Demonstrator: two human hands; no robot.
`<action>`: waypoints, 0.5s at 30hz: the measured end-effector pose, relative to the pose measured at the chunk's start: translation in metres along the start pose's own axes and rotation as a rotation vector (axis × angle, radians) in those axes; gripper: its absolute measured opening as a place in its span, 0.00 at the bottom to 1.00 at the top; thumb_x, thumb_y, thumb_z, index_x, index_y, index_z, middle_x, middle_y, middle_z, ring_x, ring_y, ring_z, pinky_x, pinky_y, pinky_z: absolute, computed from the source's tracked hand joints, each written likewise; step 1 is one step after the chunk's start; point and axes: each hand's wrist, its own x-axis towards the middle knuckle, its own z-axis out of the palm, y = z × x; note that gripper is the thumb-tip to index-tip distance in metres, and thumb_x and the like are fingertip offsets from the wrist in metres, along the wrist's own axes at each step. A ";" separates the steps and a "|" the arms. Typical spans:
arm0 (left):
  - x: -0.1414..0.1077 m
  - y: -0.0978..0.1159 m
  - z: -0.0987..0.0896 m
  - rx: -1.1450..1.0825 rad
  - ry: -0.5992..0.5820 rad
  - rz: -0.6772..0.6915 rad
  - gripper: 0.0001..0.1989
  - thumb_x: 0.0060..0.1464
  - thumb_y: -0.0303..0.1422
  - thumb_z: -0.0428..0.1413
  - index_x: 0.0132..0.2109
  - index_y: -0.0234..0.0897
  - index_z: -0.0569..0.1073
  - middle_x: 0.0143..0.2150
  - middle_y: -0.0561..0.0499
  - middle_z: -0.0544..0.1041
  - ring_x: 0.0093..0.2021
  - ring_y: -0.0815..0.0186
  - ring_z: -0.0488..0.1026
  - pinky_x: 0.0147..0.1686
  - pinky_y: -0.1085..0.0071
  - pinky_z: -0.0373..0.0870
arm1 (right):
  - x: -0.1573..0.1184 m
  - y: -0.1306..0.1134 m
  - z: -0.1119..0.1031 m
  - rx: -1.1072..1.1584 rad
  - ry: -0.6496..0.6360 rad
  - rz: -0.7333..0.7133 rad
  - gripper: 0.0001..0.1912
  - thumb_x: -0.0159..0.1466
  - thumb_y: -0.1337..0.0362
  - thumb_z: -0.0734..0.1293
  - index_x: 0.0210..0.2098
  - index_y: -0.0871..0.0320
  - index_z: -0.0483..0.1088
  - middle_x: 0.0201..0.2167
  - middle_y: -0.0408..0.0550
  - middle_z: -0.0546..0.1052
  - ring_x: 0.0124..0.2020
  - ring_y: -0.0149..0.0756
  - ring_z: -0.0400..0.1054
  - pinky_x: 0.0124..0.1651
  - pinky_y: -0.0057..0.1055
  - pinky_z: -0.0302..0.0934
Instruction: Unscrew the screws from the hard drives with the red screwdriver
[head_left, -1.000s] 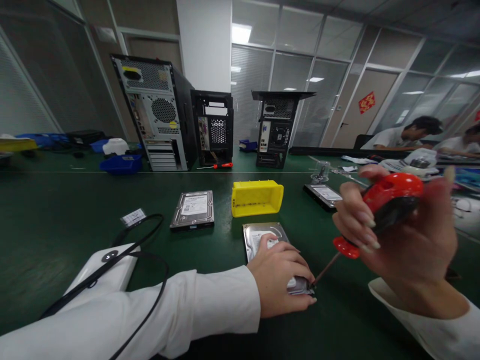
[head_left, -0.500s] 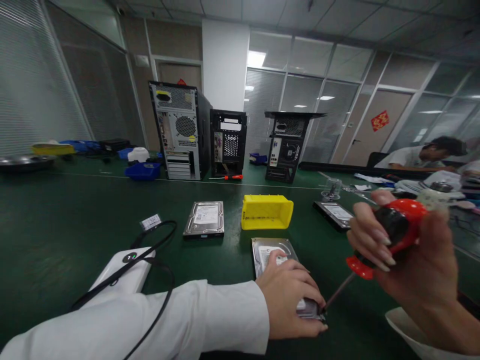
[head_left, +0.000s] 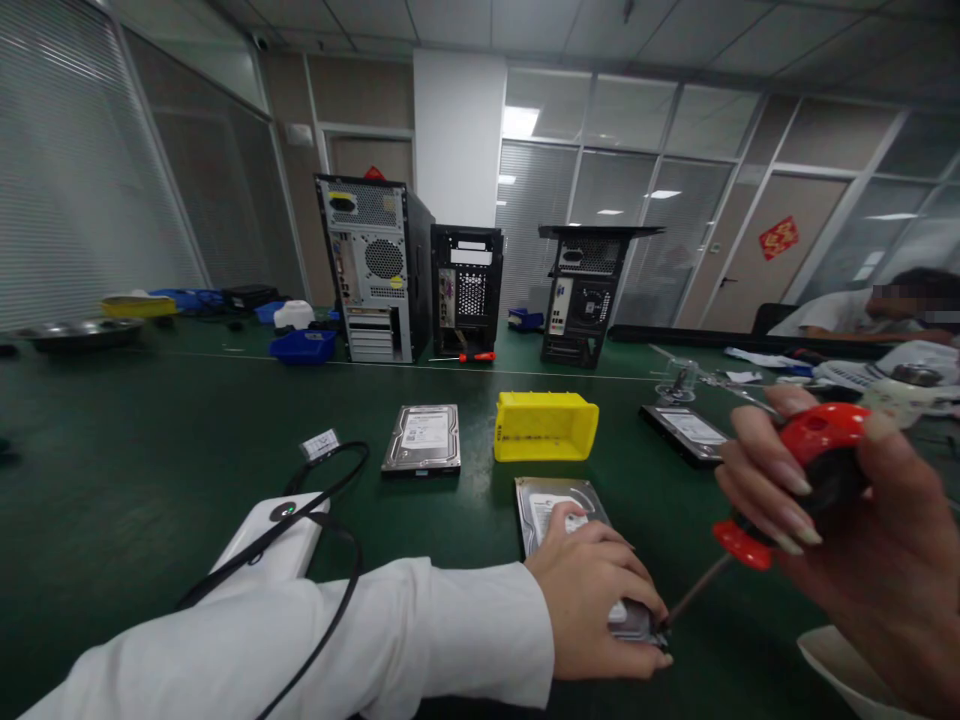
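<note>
Across the lower part of our view, the green table (head_left: 187,420) carries everything we describe. At its back we see the tallest computer tower (head_left: 379,265) standing on the left, a black case (head_left: 466,290) just beside it and another dark case (head_left: 581,300) farther right, apart from both. At lower left lies a white box (head_left: 262,550) with a black cable (head_left: 296,521) running over it. Near the middle sits a yellow bin (head_left: 546,410).

Of the hands, we see the right hand (head_left: 885,570) gripping the handle of a red and black screwdriver (head_left: 821,440), and the left hand (head_left: 600,610) lying bent over a silver hard drive (head_left: 546,520), its thumb and fingers closed on the near end. This drive lies flat in front of the yellow bin; we find a second drive (head_left: 422,440) to the bin's left and a third drive (head_left: 686,430) to its right. The screwdriver slants down to the held drive's near right corner, beside the left fingertips. We cannot tell exactly what its tip touches.
</note>
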 end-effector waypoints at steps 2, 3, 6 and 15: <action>0.000 0.000 0.000 -0.004 0.001 -0.001 0.13 0.47 0.44 0.60 0.38 0.45 0.74 0.43 0.58 0.77 0.52 0.60 0.66 0.49 0.55 0.48 | 0.000 0.001 -0.001 0.016 -0.040 -0.012 0.14 0.58 0.49 0.62 0.34 0.53 0.63 0.19 0.39 0.55 0.10 0.23 0.46 0.10 0.25 0.40; 0.000 0.000 0.001 -0.008 0.002 -0.004 0.13 0.47 0.44 0.60 0.38 0.45 0.74 0.43 0.58 0.77 0.51 0.60 0.66 0.49 0.55 0.47 | 0.000 0.001 -0.001 0.018 -0.047 -0.017 0.17 0.58 0.46 0.60 0.35 0.52 0.64 0.19 0.40 0.56 0.10 0.24 0.46 0.10 0.25 0.40; 0.000 0.000 0.001 -0.016 0.003 -0.009 0.12 0.47 0.44 0.60 0.38 0.45 0.74 0.43 0.58 0.77 0.51 0.60 0.67 0.49 0.55 0.47 | -0.001 0.001 -0.001 0.012 -0.058 -0.021 0.21 0.60 0.45 0.55 0.37 0.53 0.66 0.21 0.42 0.58 0.12 0.26 0.52 0.11 0.26 0.46; 0.000 -0.001 0.004 -0.037 0.034 -0.008 0.12 0.46 0.43 0.61 0.37 0.44 0.73 0.41 0.59 0.77 0.50 0.61 0.67 0.49 0.55 0.46 | 0.004 0.000 0.000 0.008 -0.033 -0.031 0.15 0.52 0.52 0.66 0.28 0.57 0.63 0.26 0.42 0.62 0.15 0.26 0.59 0.12 0.24 0.53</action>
